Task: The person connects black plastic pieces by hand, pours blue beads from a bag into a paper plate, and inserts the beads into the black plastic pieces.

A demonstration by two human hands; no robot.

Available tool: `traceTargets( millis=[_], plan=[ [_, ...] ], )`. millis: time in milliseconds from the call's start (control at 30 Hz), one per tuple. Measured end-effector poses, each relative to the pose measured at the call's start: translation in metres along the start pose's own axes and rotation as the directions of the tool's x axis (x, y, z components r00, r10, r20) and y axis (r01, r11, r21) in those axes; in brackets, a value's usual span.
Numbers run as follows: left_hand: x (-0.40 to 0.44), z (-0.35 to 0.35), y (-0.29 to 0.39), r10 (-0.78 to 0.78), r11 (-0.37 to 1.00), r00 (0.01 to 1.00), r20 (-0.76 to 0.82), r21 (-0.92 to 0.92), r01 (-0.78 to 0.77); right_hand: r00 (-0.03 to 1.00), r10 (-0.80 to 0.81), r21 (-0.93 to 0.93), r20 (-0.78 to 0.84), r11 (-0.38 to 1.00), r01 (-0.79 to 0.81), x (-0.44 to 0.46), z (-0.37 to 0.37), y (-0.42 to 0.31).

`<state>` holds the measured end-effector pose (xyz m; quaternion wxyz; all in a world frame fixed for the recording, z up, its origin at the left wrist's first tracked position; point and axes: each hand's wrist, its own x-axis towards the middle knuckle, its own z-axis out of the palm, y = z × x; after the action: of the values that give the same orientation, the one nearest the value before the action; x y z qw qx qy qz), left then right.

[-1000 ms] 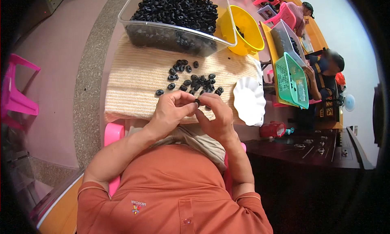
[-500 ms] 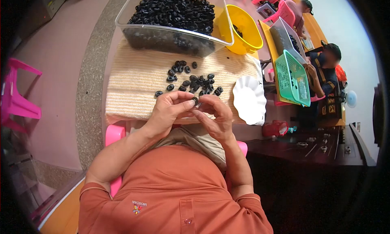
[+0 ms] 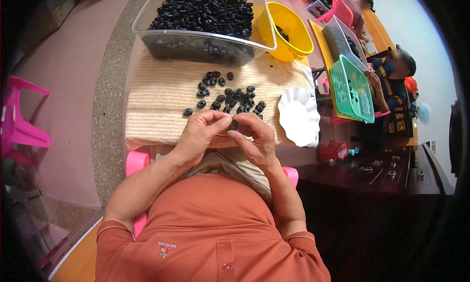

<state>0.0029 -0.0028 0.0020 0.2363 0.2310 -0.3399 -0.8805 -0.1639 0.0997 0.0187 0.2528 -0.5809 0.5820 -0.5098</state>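
In the head view, my left hand (image 3: 201, 131) and my right hand (image 3: 256, 137) meet at the near edge of the striped towel. Both are closed in a pinch around one small black plastic piece (image 3: 233, 125), which the fingertips partly cover. Just beyond my fingers lie several loose black oval pieces (image 3: 201, 104) with holes in them, the densest cluster right behind my right hand. To the right of that hand, a white scalloped dish (image 3: 299, 116) rests on the towel.
A clear plastic bin (image 3: 205, 40) heaped with black pieces stands at the towel's far side. Beside it is a yellow tub (image 3: 293, 40). A green basket (image 3: 351, 89) sits on another table at right, near a person (image 3: 391, 81). A pink stool (image 3: 24, 118) stands at left.
The view has shifted slightly, so the table things appear a little further left and up. Both hands still pinch the small piece, the fingers having turned slightly around it.
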Motion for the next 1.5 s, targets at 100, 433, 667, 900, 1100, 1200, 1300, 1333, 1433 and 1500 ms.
traceTargets(
  millis=[100, 433, 667, 900, 1100, 1200, 1300, 1333, 1433, 1500],
  plan=[
    [0.000, 0.002, 0.001, -0.026, 0.998, 1.000, 0.001, -0.058, 0.026, 1.000, 0.017, 0.006, -0.005, 1.000, -0.017, 0.000, 0.001, 0.000],
    [0.001, -0.001, 0.000, -0.050, 0.998, 0.999, 0.003, -0.035, 0.050, 0.987, 0.159, 0.279, -0.007, 0.949, -0.150, -0.004, 0.003, 0.013],
    [-0.003, 0.005, 0.007, -0.050, 0.998, 0.999, -0.022, -0.047, 0.049, 0.981, 0.193, 0.401, 0.026, 0.897, -0.187, -0.004, 0.005, 0.015],
    [-0.001, -0.003, 0.002, -0.003, 0.999, 1.000, -0.024, 0.046, 0.004, 0.999, 0.041, 0.146, -0.013, 0.989, -0.039, -0.006, 0.007, 0.016],
    [-0.006, 0.005, 0.008, 0.012, 0.993, 1.000, -0.019, 0.115, -0.009, 0.999, -0.041, 0.059, -0.027, 0.997, 0.043, -0.006, 0.006, 0.003],
    [-0.010, 0.010, 0.014, -0.007, 0.993, 1.000, -0.019, 0.121, 0.009, 0.992, -0.129, -0.023, -0.002, 0.991, 0.129, -0.002, 0.003, -0.004],
    [-0.012, 0.016, 0.017, 0.005, 0.989, 0.999, -0.036, 0.146, 0.000, 0.986, -0.165, -0.093, 0.028, 0.982, 0.167, -0.001, -0.001, -0.008],
    [-0.011, 0.016, 0.015, 0.029, 0.989, 0.999, -0.044, 0.143, -0.022, 0.990, -0.137, -0.090, 0.032, 0.986, 0.139, -0.001, -0.003, -0.009],
    [-0.005, 0.008, 0.008, 0.179, 0.963, 0.982, -0.060, 0.217, -0.162, 0.993, -0.111, -0.127, 0.035, 0.985, 0.114, 0.004, -0.018, -0.013],
    [-0.002, 0.006, 0.010, 0.247, 0.943, 0.964, -0.097, 0.252, -0.216, 0.994, -0.112, -0.253, 0.023, 0.961, 0.114, 0.008, -0.032, -0.010]
  ],
)
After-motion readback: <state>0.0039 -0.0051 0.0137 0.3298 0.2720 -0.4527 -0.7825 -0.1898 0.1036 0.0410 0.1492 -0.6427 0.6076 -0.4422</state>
